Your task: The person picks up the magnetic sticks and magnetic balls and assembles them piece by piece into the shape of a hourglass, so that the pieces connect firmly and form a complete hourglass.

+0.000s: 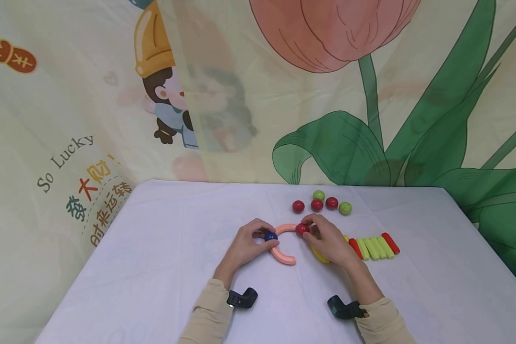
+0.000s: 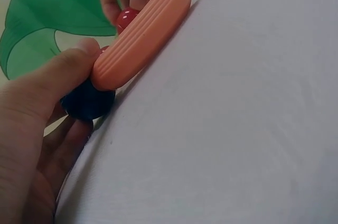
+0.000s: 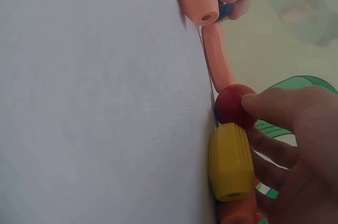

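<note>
My left hand (image 1: 246, 244) pinches a blue ball (image 1: 271, 236) between thumb and fingers. From this ball extend two pink curved rods, an upper one (image 1: 286, 228) and a lower one (image 1: 284, 258), forming an arc open to the right. At the upper rod's far end my right hand (image 1: 330, 241) pinches a red ball (image 1: 302, 230); the right wrist view shows that ball (image 3: 235, 105) against the rod's tip. Beneath the right hand lies a yellow curved rod (image 1: 319, 255), partly hidden, its ribbed side (image 3: 231, 160) close to the red ball.
Behind the hands sit several loose balls, red (image 1: 317, 205) and green (image 1: 345, 208). To the right is a row of short straight rods, yellow-green (image 1: 373, 249) with red ones (image 1: 390, 243) at its ends. A white cloth (image 1: 155, 248) covers the table; a printed curtain hangs behind.
</note>
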Available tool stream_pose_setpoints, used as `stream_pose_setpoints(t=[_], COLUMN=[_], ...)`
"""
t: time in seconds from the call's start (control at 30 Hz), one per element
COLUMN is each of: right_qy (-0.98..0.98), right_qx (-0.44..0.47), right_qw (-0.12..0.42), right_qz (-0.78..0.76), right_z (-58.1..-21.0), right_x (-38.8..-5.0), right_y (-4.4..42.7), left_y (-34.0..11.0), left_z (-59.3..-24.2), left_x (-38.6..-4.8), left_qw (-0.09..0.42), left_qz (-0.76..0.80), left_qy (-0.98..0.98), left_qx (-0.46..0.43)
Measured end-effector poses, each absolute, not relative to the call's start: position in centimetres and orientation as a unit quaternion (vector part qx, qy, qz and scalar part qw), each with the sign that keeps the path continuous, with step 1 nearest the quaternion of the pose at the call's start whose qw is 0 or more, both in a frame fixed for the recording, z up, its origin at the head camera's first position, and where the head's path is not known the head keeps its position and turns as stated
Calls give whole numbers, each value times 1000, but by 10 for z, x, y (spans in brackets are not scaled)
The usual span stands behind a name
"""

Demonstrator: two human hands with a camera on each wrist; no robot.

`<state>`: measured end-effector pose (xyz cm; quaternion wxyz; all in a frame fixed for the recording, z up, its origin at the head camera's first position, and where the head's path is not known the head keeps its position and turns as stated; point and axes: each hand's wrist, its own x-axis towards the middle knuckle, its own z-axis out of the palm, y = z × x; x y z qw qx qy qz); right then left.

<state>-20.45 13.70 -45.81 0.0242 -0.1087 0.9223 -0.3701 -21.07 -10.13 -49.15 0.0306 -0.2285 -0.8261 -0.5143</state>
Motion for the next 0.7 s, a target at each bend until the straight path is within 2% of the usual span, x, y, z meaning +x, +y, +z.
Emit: stream_pose_setpoints(t=[0.33,0.7], right_qy=[927,920], right_qx=[-100,-96], right_qw=[23,90], right_qz=[-360,-369], right_z=[-456,-445], right_x=[-207,-206], right_y=[150,163], left_y=[-97,-96], left_z=[-489,-487], left_x=[-210,-210], left_qw=[45,34], left_qz=[-500,-479], left_qy=[-836,-858], left_qx=[-220,-183])
